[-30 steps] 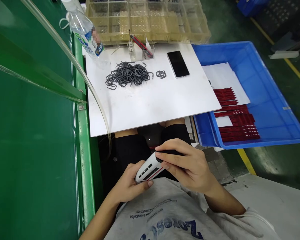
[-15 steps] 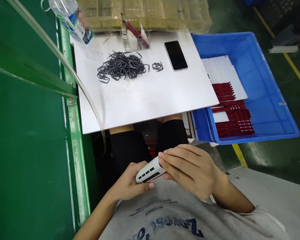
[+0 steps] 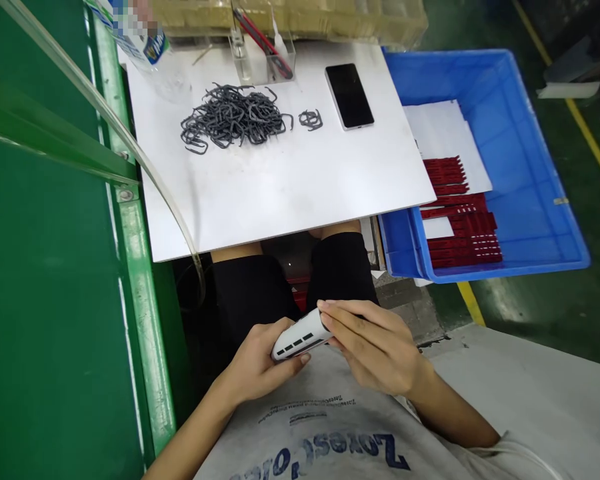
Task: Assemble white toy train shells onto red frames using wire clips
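Observation:
I hold a small white toy train car (image 3: 300, 335) with black windows over my lap, close to my grey shirt. My left hand (image 3: 257, 363) grips its near end, fingers curled round it. My right hand (image 3: 375, 343) is closed over its far end, fingers laid along the top. Above my knees lies a white board (image 3: 290, 187) with a heap of dark grey wire clips (image 3: 230, 121) and a small separate clump of clips (image 3: 311, 119).
A black phone (image 3: 349, 95) lies on the board by a clear holder with tools (image 3: 263, 50). A plastic bottle (image 3: 137, 33) and a yellowish compartment box (image 3: 330, 20) stand behind. The blue bin (image 3: 530, 167) at right holds red strips (image 3: 463, 227) and paper. Green conveyor frame (image 3: 135, 293) at left.
The view has tilted down, so the board and bin sit higher in frame. Both hands keep hold of the train car, which has turned slightly so its red stripe no longer shows.

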`<control>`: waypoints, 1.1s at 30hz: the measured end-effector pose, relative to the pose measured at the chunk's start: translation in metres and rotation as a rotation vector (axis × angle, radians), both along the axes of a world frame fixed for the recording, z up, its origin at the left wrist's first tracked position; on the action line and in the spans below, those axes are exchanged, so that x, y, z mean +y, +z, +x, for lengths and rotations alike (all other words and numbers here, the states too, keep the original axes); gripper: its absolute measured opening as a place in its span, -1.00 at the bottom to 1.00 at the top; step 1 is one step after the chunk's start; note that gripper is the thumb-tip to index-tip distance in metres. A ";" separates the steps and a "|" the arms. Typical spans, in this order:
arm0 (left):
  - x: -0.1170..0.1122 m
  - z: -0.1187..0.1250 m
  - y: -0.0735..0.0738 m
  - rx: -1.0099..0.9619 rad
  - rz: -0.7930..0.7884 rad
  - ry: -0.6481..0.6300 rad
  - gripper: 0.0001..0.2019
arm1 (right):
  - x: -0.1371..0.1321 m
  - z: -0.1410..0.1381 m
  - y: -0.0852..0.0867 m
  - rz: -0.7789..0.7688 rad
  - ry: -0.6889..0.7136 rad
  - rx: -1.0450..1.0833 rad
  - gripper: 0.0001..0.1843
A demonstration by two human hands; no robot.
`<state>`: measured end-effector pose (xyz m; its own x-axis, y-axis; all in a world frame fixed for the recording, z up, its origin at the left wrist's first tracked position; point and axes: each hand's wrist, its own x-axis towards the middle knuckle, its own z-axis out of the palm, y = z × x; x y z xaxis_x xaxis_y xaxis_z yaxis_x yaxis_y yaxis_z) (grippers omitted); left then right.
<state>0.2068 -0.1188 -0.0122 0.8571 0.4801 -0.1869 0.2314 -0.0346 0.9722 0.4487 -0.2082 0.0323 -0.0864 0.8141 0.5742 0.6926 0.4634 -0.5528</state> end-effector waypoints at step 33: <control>0.021 -0.192 0.091 1.381 0.708 0.811 -0.49 | 0.050 0.022 -0.061 0.030 0.039 0.112 -0.45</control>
